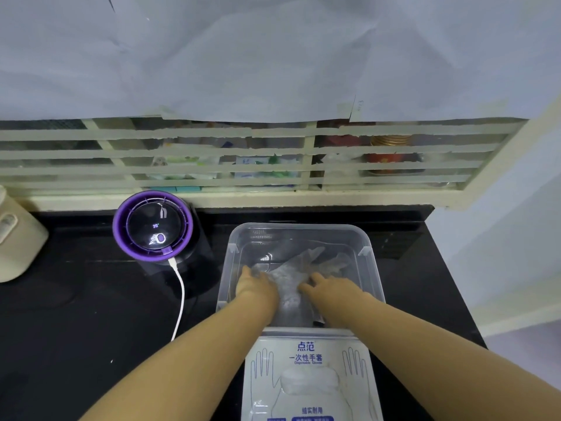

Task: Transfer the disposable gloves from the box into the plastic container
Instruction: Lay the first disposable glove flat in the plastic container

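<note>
There, container (300,226) on black countertop (76,314) (window (212,153) behind)

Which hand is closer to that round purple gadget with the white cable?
Left. The left hand lies in the plastic container, on its side towards the purple gadget; the right hand is farther right.

Dim, soft light — edges warped, blurry.

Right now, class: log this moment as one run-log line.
left hand: on gloves | right hand: on gloves | gloves: inside plastic container | glove box: nearest camera
</note>
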The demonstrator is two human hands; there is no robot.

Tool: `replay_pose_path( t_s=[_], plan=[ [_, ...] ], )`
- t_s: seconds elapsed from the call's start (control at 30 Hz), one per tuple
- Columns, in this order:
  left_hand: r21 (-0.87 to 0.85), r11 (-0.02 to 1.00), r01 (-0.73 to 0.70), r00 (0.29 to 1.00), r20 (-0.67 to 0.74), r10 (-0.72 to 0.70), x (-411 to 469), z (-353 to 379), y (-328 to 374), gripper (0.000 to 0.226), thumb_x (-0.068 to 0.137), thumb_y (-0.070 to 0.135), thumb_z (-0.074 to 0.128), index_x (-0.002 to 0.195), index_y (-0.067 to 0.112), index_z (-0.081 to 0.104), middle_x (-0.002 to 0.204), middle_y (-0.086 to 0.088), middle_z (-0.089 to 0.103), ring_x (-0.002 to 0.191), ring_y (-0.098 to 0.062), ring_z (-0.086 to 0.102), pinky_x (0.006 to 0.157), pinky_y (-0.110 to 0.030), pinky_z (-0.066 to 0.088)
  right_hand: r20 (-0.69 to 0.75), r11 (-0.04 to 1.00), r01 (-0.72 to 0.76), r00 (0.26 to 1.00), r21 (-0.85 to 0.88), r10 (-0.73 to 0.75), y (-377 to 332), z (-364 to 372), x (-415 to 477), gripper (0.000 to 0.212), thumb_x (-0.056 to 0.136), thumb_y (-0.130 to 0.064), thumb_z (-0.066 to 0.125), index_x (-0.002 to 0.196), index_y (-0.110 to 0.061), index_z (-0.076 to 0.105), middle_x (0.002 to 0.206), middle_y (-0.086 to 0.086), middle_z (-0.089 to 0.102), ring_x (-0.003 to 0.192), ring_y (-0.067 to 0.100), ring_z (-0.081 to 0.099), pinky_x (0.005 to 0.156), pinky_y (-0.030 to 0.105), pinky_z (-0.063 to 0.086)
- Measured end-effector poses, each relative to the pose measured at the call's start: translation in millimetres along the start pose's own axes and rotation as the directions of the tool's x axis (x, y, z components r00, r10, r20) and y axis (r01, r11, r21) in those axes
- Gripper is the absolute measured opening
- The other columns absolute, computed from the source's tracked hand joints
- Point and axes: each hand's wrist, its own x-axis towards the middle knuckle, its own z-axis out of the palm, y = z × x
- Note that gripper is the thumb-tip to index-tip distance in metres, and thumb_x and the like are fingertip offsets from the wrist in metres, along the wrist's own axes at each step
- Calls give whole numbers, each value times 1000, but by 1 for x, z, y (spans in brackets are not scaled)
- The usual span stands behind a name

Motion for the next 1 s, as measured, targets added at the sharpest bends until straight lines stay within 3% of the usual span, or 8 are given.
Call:
replay_pose_path(
  t_s=[0.2, 0.33, 0.5, 0.6, 0.7, 0.8, 0.93, 1.0],
  plan=[
    [92, 995, 38, 998, -48, -34, -3, -1, -3, 75, 97, 26, 52, 154, 5, 7, 160, -20, 3, 145, -34, 19, 116, -59, -1, -120, 990, 61, 992, 129, -46, 9, -9, -11, 48, 90, -18, 56, 137, -21, 44, 134, 8, 41, 116, 30, 48, 92, 42, 46],
    [-159, 987, -10, 951, -308, -40, -7, -5, 0, 55, 91, 8, 58, 143, 9, 39, 142, -13, 38, 126, -32, 46, 106, -42, 34, 4, 978, 115, 993, 175, -117, 8, -8, -9, 34, 92, -10, 53, 121, -26, 63, 129, 4, 50, 106, 27, 53, 89, 35, 46],
    [-428, 900, -79, 996, -1, 87, 2, -1, 4, 58, 91, 36, 60, 144, 27, 38, 148, 3, 33, 130, -29, 43, 105, -44, 40, 141, 934, 131, 972, 331, -187, 0, -15, -13, 36, 93, -19, 54, 128, -19, 57, 140, 6, 34, 117, 30, 45, 100, 40, 40],
    [-410, 908, -82, 997, -42, 71, 1, 7, -1, 79, 90, 31, 63, 153, 19, 16, 158, -5, 10, 133, -34, 38, 103, -48, 42, 119, 943, 117, 980, 311, -161, 0, -22, -17, 29, 94, -20, 52, 120, -16, 63, 131, 6, 43, 109, 28, 49, 93, 36, 43],
    [-321, 946, -50, 999, -15, 47, 6, 12, -1, 89, 93, 29, 60, 155, 18, -3, 161, -8, -12, 142, -36, 25, 107, -50, 37, 183, 978, 46, 980, 205, -84, 3, -21, -23, 31, 95, -23, 51, 119, -6, 60, 118, 12, 56, 99, 28, 55, 88, 35, 46],
    [-153, 988, -15, 1000, 0, 15, 7, 11, 0, 89, 95, 27, 55, 153, 18, -13, 160, -13, -17, 147, -35, 12, 118, -54, 11, 193, 993, -6, 981, 117, -17, 3, -17, -25, 38, 99, -28, 44, 130, -6, 48, 125, 13, 54, 108, 30, 53, 84, 33, 39],
    [96, 995, 31, 999, 14, -32, 6, 15, -4, 87, 97, 32, 49, 151, 24, -19, 160, -15, -14, 147, -35, 10, 110, -63, -14, 11, 993, 60, 998, -105, -60, 6, -17, -22, 47, 98, -44, 40, 123, -7, 55, 129, 13, 49, 108, 31, 52, 95, 42, 40],
    [129, 991, 27, 1000, -14, -25, 5, 16, -5, 84, 98, 32, 47, 151, 28, -18, 160, -15, -12, 147, -35, 11, 107, -65, -17, -81, 975, 60, 994, -212, -79, 12, -19, -18, 39, 95, -36, 50, 121, -8, 58, 131, 15, 47, 109, 31, 52, 98, 43, 39]
  ],
)
